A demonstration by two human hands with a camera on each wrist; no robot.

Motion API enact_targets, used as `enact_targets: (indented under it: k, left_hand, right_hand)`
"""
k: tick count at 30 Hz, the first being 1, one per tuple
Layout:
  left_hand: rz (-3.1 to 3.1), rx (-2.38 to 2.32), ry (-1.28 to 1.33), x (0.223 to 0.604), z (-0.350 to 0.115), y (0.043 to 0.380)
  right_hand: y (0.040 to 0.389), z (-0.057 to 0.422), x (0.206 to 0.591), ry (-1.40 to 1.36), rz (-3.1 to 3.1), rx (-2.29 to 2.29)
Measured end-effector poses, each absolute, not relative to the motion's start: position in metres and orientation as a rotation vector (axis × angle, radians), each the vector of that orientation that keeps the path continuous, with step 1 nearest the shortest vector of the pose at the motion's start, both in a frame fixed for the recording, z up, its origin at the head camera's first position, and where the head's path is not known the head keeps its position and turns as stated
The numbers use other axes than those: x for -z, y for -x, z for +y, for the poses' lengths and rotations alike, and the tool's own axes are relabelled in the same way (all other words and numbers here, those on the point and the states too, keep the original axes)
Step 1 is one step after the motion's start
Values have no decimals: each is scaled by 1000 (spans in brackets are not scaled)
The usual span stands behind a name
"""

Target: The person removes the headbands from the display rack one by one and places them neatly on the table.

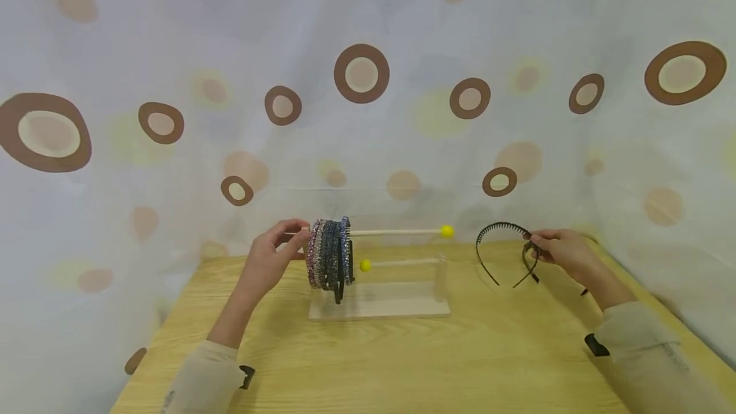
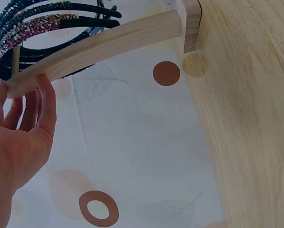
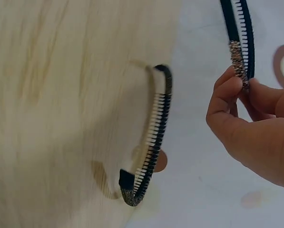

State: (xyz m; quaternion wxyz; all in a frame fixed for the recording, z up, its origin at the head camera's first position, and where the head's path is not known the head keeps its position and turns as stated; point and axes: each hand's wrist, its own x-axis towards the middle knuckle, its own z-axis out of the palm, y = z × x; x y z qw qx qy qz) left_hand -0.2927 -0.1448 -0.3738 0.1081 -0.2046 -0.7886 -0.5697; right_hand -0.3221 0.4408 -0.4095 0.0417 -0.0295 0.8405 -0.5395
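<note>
My left hand (image 1: pixel 270 259) grips the end of the wooden upright (image 2: pixel 99 45) of a headband stand, thumb on one side and fingers on the other. Beside it, several glittery headbands (image 1: pixel 330 254) hang bunched at the left of the stand's upper rod (image 1: pixel 397 232). Over on the right, my right hand (image 1: pixel 566 254) pinches a black, toothed headband by its glittery part (image 3: pixel 236 52), between thumb and fingers. Another toothed headband (image 3: pixel 163 118) is at the table, apart from that hand. In the head view the two overlap, and the hand partly covers them.
The stand's base (image 1: pixel 391 302) rests on the wooden table (image 1: pixel 402 363). Yellow balls cap the upper rod (image 1: pixel 447 231) and a shorter lower rod (image 1: pixel 365 265). A white curtain with brown circles (image 1: pixel 368 145) hangs behind the table and at its sides.
</note>
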Motion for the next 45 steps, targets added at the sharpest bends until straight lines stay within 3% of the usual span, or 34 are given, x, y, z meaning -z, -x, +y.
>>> enact_targets:
  k: [10, 20, 45]
  left_hand:
    - [-2316, 1660, 600, 371, -144, 286]
    - [-2325, 1698, 568, 352, -126, 267]
    - [-2302, 1682, 679, 370, -98, 303]
  right_hand:
    - [349, 449, 421, 227, 2769, 1278]
    - [362, 454, 435, 194, 2852, 1231]
    - [359, 492, 455, 351, 3108, 825]
